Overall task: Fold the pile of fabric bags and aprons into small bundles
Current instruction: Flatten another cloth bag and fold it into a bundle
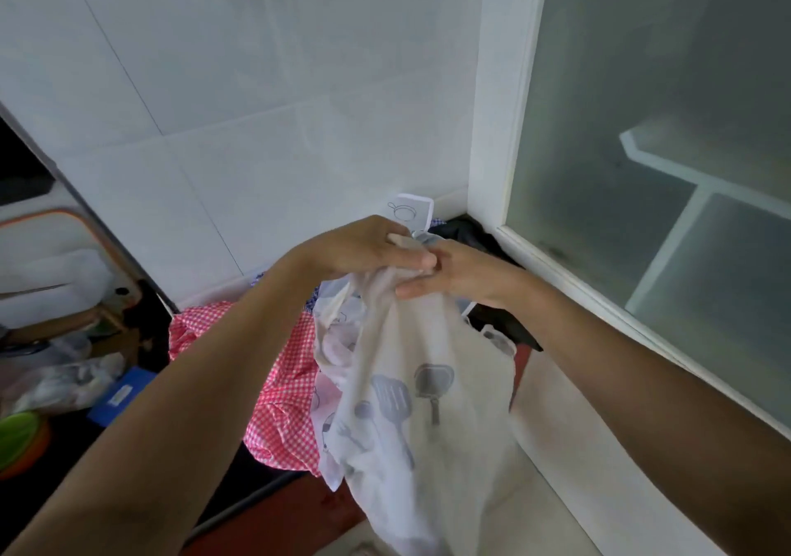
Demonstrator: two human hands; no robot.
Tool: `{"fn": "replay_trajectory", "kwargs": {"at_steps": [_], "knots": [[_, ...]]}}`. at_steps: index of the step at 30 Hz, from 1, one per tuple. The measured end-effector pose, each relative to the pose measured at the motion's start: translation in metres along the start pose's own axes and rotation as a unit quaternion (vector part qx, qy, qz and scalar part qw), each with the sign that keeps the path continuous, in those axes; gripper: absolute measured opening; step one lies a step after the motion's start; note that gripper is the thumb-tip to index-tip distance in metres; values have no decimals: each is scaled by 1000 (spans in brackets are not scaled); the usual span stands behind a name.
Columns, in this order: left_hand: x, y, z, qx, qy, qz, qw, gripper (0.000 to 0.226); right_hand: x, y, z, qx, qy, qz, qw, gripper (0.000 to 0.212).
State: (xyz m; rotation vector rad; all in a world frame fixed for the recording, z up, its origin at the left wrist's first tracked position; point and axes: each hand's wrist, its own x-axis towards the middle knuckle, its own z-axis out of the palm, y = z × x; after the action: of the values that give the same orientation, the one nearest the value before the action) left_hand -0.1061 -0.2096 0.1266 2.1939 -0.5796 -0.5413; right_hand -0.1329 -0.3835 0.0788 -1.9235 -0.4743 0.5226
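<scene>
A white apron (pixel 428 405) printed with grey kitchen utensils hangs in the air in front of me. My left hand (pixel 359 245) grips its gathered top edge from the left. My right hand (pixel 453 275) meets it from the right, thumb and fingers pinching the same bunched top. A white strap end (pixel 413 211) with a pan print sticks up behind my fingers. Below and to the left lies a pink-and-white checked fabric (pixel 282 388) on the pile. A black fabric (pixel 492 251) lies behind my right hand, partly hidden.
A white tiled wall (pixel 257 84) stands straight ahead. A frosted window in a white frame (pixel 505 127) runs along the right, with a pale ledge (pixel 569 470) under it. At the left edge are plastic bags (pixel 60 384), a blue box (pixel 122 393) and green-orange plates (pixel 19 440).
</scene>
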Motion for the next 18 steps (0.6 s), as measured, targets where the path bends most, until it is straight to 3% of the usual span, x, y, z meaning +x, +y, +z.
{"fn": "replay_trajectory", "kwargs": {"at_steps": [4, 7, 8, 10, 13, 15, 18], "knots": [[-10, -18, -6, 43, -120, -11, 992, 34, -10, -13, -20, 125, -49, 50, 990, 17], [-13, -54, 8, 87, -227, -69, 967, 25, -17, -18, -34, 203, -36, 55, 977, 11], [-13, -65, 15, 56, -241, -78, 966, 24, -17, -18, -40, 219, -24, 41, 975, 13], [-18, -84, 26, -73, -219, -78, 970, 44, -20, -20, -49, 222, -1, 17, 975, 22], [-25, -101, 24, -299, -187, -57, 934, 61, -19, -22, -66, 215, 50, 25, 975, 9], [-28, -100, 12, -365, -177, -37, 913, 58, -15, -24, -78, 206, 43, 32, 977, 12], [-29, -96, -8, -339, -175, -14, 924, 57, -5, -22, -93, 179, 8, 32, 983, 57]]}}
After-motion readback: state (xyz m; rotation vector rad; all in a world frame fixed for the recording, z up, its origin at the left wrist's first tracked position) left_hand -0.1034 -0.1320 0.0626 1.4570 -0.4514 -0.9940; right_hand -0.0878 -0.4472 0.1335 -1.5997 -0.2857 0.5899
